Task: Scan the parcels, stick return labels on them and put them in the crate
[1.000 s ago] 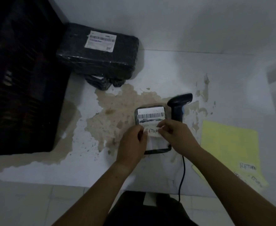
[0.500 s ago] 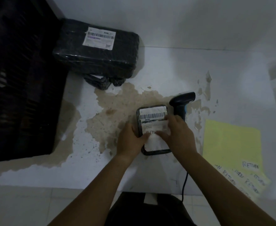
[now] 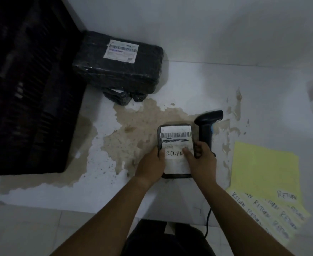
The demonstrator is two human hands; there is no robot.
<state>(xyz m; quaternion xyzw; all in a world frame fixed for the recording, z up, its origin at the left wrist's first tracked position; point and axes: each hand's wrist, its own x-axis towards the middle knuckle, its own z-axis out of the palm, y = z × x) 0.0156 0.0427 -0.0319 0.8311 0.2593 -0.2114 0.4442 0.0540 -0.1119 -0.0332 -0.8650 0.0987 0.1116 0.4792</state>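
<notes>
The parcel [image 3: 176, 143] is gripped by its side edges between left hand [image 3: 152, 165] and right hand [image 3: 201, 159], thumbs pressed on the label [image 3: 173, 154]. It is judged light, padded and slick-wrapped, and is best lifted by those same edges.

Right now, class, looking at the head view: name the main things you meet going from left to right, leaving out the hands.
black crate → large black parcel → small parcel → barcode scanner → yellow label sheet
</notes>
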